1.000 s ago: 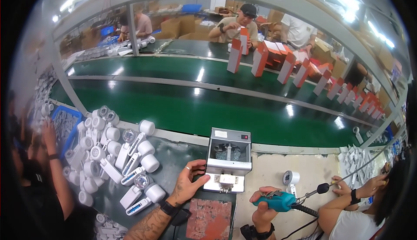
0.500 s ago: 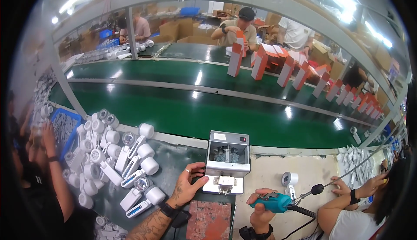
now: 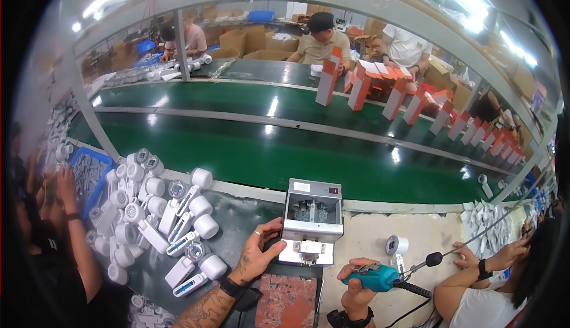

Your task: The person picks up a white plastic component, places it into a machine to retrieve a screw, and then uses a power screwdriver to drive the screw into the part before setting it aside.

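My left hand (image 3: 256, 255) rests open on the dark mat, fingers spread, fingertips touching the left side of a small grey box-shaped machine (image 3: 312, 221). My right hand (image 3: 357, 285) grips a teal electric screwdriver (image 3: 376, 277) held level, its black cable running off to the right. A pile of white handheld devices with round heads (image 3: 155, 216) lies to the left of my left hand. A reddish-brown pad (image 3: 287, 301) sits just below the machine.
A green conveyor belt (image 3: 249, 150) runs across behind the bench, with upright red-and-white boxes (image 3: 394, 97) on the far lane. Other people work at both sides and across the belt. A blue tray (image 3: 89, 172) of small parts sits at the left; a tape roll (image 3: 396, 245) is to the right.
My left hand has shifted slightly toward the machine's left side. My right hand with the screwdriver has stayed low at the front. The view has moved a little.
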`<state>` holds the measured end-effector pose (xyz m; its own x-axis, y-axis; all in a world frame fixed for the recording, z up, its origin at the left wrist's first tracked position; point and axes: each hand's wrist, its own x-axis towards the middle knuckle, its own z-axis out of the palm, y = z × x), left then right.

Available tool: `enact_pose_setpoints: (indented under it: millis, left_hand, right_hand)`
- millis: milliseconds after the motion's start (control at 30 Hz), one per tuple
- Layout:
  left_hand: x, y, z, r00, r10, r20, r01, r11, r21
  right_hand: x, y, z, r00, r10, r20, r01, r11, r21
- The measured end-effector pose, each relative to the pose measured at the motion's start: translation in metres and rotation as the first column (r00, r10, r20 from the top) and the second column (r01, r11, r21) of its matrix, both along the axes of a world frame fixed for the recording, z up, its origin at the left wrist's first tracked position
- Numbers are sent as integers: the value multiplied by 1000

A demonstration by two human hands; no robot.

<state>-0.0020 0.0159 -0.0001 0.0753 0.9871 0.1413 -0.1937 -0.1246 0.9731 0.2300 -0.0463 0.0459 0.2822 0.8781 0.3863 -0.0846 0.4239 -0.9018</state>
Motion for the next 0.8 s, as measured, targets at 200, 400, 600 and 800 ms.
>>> enact_pose_setpoints:
  millis: [200, 400, 600, 800]
  left_hand:
    - [-1, 0, -1, 1000, -22, 15, 22, 1000, -9]
    - [-1, -1, -1, 1000, -15, 23, 16, 1000, -19]
    - [0, 0, -1, 999, -37, -2, 37, 999, 10]
    - [-1, 0, -2, 1000, -22, 8, 22, 1000, 11]
  right_hand:
    - [0, 0, 1, 1000, -5, 11, 5, 1000, 4]
    - [2, -2, -1, 999, 48, 9, -48, 998, 30]
    - [3, -3, -3, 999, 41, -25, -40, 999, 23]
    - [3, -2, -2, 998, 57, -21, -57, 998, 26]
